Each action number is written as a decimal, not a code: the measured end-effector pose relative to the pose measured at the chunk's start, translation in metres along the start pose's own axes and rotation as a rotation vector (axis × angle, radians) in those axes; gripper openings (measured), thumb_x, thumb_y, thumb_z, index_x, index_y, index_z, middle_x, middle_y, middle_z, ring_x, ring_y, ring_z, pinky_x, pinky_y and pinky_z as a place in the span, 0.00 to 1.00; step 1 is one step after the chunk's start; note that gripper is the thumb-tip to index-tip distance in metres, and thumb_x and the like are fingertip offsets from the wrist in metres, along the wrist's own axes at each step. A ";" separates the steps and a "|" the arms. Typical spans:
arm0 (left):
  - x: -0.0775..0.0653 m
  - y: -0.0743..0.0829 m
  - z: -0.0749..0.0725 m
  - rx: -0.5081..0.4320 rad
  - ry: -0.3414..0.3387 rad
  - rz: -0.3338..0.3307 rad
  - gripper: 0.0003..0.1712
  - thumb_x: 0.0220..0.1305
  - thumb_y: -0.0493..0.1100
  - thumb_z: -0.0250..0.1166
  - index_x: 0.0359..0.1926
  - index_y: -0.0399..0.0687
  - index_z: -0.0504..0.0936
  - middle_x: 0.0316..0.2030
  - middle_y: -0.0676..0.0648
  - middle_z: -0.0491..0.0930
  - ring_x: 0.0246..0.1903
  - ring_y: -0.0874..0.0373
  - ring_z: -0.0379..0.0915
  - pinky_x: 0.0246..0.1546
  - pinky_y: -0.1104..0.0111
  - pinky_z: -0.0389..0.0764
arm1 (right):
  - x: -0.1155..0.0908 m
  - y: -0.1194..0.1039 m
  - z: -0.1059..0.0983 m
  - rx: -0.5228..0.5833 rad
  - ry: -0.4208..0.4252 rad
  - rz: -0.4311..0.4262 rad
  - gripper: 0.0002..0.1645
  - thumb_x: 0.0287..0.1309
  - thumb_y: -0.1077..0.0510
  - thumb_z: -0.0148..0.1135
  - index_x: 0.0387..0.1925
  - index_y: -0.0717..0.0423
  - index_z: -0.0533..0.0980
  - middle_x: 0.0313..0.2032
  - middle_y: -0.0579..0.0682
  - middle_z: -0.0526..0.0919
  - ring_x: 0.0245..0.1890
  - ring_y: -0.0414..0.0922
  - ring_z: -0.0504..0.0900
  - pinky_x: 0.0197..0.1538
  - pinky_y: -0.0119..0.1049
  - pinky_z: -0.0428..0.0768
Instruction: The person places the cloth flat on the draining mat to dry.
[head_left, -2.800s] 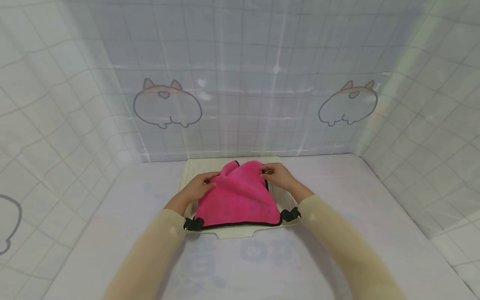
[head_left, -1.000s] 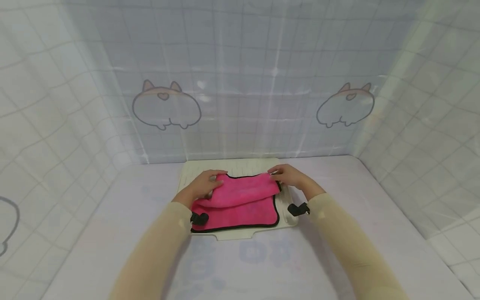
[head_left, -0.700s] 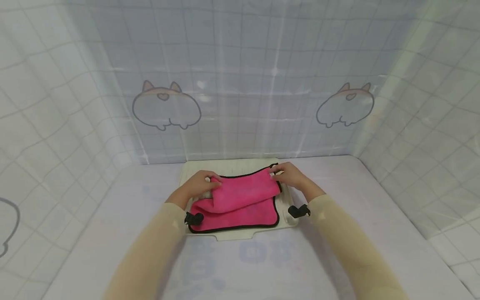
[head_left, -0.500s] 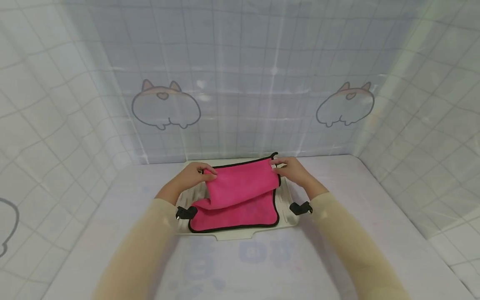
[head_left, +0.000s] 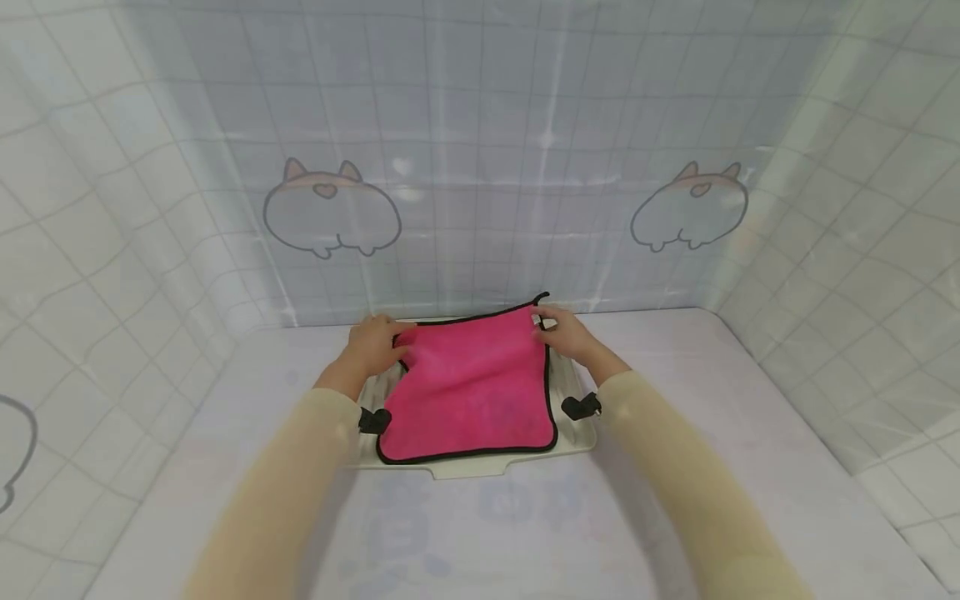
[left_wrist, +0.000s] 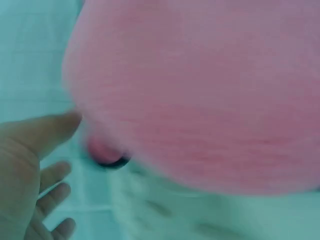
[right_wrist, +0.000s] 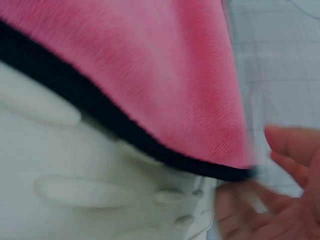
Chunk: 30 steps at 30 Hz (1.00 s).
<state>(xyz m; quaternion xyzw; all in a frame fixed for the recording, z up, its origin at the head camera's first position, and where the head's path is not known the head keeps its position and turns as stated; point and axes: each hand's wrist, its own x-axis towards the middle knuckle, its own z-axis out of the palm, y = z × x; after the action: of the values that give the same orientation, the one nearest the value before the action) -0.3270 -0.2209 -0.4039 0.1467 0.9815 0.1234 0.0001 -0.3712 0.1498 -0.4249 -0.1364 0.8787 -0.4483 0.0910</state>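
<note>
A bright pink plush cloth (head_left: 480,375) with black trim lies over a white ribbed tray (head_left: 468,469). In the head view my left hand (head_left: 371,346) is at its far left corner. In the left wrist view the thumb meets the edge of the blurred cloth (left_wrist: 190,90), and three other fingers show beside it. My right hand (head_left: 566,333) is at the far right corner, near a small black loop (head_left: 542,297). Up close, the right thumb (right_wrist: 285,142) is apart from the cloth, and blurred lower fingers lie just below its black-trimmed corner (right_wrist: 240,172).
Wrist-camera mounts, a left one (head_left: 373,420) and a right one (head_left: 581,407), hang over the tray's sides. Grid-patterned curtain walls (head_left: 480,167) surround the pale table surface (head_left: 480,550) at the back and both sides.
The cloth was folded over itself; now its upper layer is drawn back and spread nearly flat over the tray. The left hand has moved left and away; the right hand went slightly left and away.
</note>
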 end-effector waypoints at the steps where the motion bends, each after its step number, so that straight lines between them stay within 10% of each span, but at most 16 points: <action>1: -0.002 -0.004 0.006 -0.008 -0.030 -0.025 0.30 0.73 0.51 0.60 0.73 0.51 0.69 0.67 0.32 0.66 0.67 0.31 0.57 0.59 0.34 0.62 | 0.000 0.003 0.001 -0.023 -0.042 0.007 0.34 0.71 0.56 0.60 0.74 0.55 0.62 0.71 0.63 0.63 0.66 0.60 0.70 0.62 0.53 0.74; 5: -0.013 -0.015 0.019 -0.090 -0.078 -0.085 0.36 0.75 0.55 0.56 0.77 0.50 0.58 0.73 0.30 0.56 0.70 0.26 0.50 0.61 0.30 0.57 | -0.006 0.009 0.002 -0.086 -0.132 0.046 0.36 0.72 0.53 0.58 0.75 0.58 0.59 0.71 0.68 0.60 0.70 0.64 0.63 0.66 0.56 0.69; 13: -0.051 -0.022 0.015 -0.154 -0.048 -0.085 0.29 0.75 0.50 0.55 0.71 0.41 0.68 0.63 0.29 0.71 0.63 0.26 0.63 0.57 0.32 0.66 | -0.035 0.008 -0.006 -0.144 -0.190 0.052 0.29 0.72 0.53 0.57 0.69 0.59 0.68 0.62 0.66 0.74 0.62 0.59 0.74 0.60 0.53 0.76; 30: -0.119 0.008 0.014 -0.227 -0.086 -0.006 0.30 0.71 0.48 0.63 0.70 0.42 0.71 0.53 0.36 0.81 0.55 0.37 0.74 0.54 0.45 0.76 | -0.085 0.001 -0.007 -0.120 -0.314 0.006 0.21 0.72 0.58 0.56 0.62 0.61 0.75 0.50 0.56 0.81 0.45 0.47 0.79 0.48 0.41 0.79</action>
<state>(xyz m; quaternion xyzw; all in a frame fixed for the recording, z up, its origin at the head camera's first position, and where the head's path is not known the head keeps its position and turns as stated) -0.2103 -0.2446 -0.4199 0.1479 0.9607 0.2271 0.0592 -0.2924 0.1831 -0.4191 -0.2071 0.8793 -0.3680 0.2201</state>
